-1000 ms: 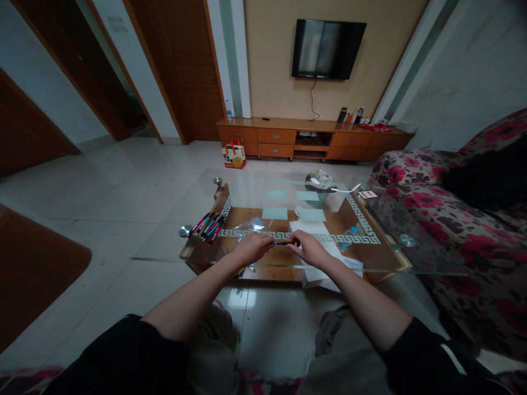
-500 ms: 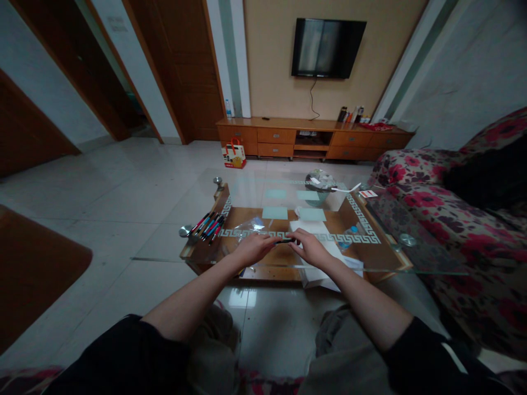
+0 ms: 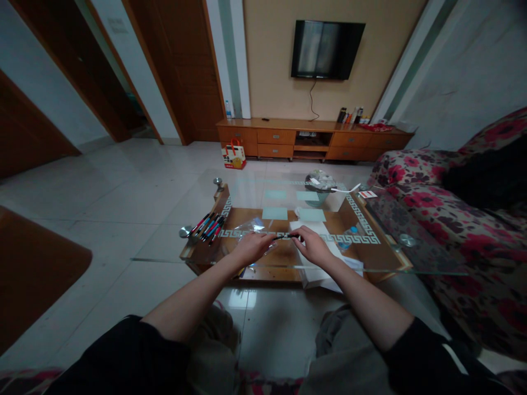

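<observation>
Evidently, you have a pen (image 3: 285, 237) gripped between both hands.
Its long axis runs crosswise, left hand (image 3: 253, 247) closed on one end, right hand (image 3: 312, 247) on the other, inside the glass table's (image 3: 164, 241) near edge. The pens (image 3: 209, 226) lie leftward, nearer your left; glass extends either side.

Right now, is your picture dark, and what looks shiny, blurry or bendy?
Head view: dim overall; head view: bright glare on the glossy pale floor tiles; head view: the brown wooden door slants, perhaps stretched by the lens; head view: the thin dark pen-like stick between the bare left hand and bare right hand looks too soft to show detail.
</observation>
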A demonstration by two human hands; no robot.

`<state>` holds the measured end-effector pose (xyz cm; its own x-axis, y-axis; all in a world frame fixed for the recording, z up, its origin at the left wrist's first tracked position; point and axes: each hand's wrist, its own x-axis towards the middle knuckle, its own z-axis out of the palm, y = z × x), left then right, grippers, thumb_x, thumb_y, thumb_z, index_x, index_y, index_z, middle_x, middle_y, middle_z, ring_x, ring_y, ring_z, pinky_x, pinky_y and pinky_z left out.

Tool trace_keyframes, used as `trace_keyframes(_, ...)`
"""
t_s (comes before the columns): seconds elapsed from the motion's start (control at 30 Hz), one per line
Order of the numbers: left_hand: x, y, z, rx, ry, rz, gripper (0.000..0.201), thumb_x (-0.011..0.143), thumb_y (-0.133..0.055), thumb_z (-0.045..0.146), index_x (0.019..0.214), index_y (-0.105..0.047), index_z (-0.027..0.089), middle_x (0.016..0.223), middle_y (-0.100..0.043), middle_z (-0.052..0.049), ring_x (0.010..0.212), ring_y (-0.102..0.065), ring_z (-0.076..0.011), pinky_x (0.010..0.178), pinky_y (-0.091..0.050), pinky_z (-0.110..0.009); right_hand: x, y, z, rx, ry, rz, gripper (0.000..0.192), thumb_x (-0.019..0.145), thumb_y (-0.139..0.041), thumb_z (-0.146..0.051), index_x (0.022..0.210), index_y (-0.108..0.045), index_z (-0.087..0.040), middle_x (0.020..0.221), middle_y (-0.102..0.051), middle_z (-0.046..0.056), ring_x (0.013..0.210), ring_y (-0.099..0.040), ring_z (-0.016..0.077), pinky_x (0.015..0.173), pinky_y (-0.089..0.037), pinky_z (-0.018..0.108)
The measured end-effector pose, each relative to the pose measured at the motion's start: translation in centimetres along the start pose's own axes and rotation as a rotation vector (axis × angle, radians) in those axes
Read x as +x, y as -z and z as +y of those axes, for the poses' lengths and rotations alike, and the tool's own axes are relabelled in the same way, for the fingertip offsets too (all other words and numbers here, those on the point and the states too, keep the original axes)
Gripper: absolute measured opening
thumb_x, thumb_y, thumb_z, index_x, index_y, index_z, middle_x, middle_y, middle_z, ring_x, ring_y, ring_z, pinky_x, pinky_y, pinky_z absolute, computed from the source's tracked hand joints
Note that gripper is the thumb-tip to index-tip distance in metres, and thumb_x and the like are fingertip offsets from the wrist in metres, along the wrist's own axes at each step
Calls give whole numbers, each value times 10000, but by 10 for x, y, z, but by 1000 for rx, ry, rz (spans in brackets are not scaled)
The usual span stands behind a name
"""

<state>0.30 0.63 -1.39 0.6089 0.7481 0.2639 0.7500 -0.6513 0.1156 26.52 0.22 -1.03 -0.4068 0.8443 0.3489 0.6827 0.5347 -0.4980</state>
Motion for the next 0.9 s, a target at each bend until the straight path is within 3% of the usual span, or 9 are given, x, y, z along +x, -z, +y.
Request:
trace_keyframes(0.2, 0, -1, -1, 7, 41, -1, 317, 999, -450, 336, 1269, -599, 260, 1024, -737, -84, 886, -688, -218, 857, -506, -363, 2, 8, 16, -19, -124, 143, 186, 943, -534, -257, 1111, -608, -226, 1002, -695, 54, 808, -637, 185, 782, -491, 309)
trace_keyframes(0.37, -1, 0, -1, 30, 35, -15, 320, 1004, -442, 356, 1269, -595, 261, 1016, -743, -82, 880, -692, -218, 855, -508, -365, -1, 19, 40, -35, -273, 276, 302, 968, -491, -282, 1262, -538, -233, 992, -726, 68, 832, -683, 222, 796, -501, 337)
trace_keyframes(0.47, -1, -1, -2, 38, 49, -7, 327, 1000, -454, 374, 1268, -596, 252, 974, -745, -89, 877, -692, -218, 861, -508, -368, -4, 20, 54, -35, -327, 293, 261, 959, -495, -285, 1204, -561, -224, 967, -728, 67, 839, -684, 231, 795, -501, 345)
trace_keyframes(0.67, -1, -2, -3, 18, 18, 2, 313, 1001, -453, 349, 1270, -585, 259, 1044, -741, -88, 901, -693, -219, 875, -504, -372, -4, 16, 64, -86, -266, 281, 196, 901, -532, -267, 1053, -618, -178, 1034, -665, 101, 809, -629, 211, 805, -495, 356)
trace_keyframes(0.9, -1, 1, -2, 21, 22, -7, 299, 995, -461, 337, 1253, -590, 259, 1006, -741, -79, 890, -688, -211, 875, -503, -361, -3, 12, 52, -51, -169, 210, 294, 917, -490, -191, 1191, -597, -200, 1008, -663, 81, 848, -618, 207, 848, -476, 360)
